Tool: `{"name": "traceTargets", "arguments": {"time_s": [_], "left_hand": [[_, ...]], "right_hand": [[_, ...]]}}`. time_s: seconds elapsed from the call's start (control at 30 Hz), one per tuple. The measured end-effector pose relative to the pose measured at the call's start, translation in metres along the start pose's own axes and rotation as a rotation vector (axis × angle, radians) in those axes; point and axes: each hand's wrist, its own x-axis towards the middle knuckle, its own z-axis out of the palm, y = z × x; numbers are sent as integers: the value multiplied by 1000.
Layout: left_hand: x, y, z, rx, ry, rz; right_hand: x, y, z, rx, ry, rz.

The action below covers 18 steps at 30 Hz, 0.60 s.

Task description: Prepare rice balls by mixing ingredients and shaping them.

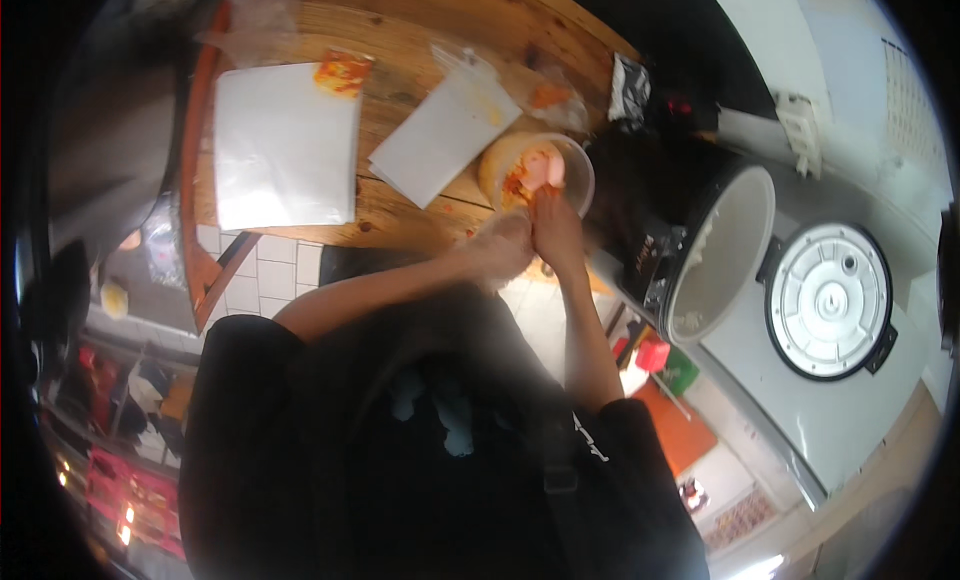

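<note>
A round, clear-walled tub (582, 185) stands near the front edge of the wooden table, with orange-red food and a smooth pink piece (545, 165) inside. My right hand (557, 225) reaches over its near rim, fingers pressed together and pointing down at the food. What they pinch, if anything, is hidden. Close beside it, just outside the near rim, my left hand (503, 248) is curled around something pale that blur keeps me from making out. Left of the tub lies a slanted stack of white sheets (440, 140), partly under clear plastic.
A larger white stack (285, 150) carries an orange-red packet (342, 74) at its corner. Behind the tub are a clear bag with orange contents (553, 98) and a silver packet (629, 88). At right stand an open black cooker (640, 210) and a round metal lid (830, 300).
</note>
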Motion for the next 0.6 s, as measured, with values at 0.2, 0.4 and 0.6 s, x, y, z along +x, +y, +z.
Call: {"name": "traceTargets", "arguments": {"time_s": [0.2, 0.4, 0.6], "left_hand": [[-85, -4, -58, 580, -54, 362], [-184, -102, -67, -310, 479, 188], [-240, -87, -35, -644, 738, -164]], "right_hand": [[-19, -23, -46, 732, 137, 326], [95, -69, -29, 907, 200, -183], [257, -136, -21, 1081, 312, 234]]}}
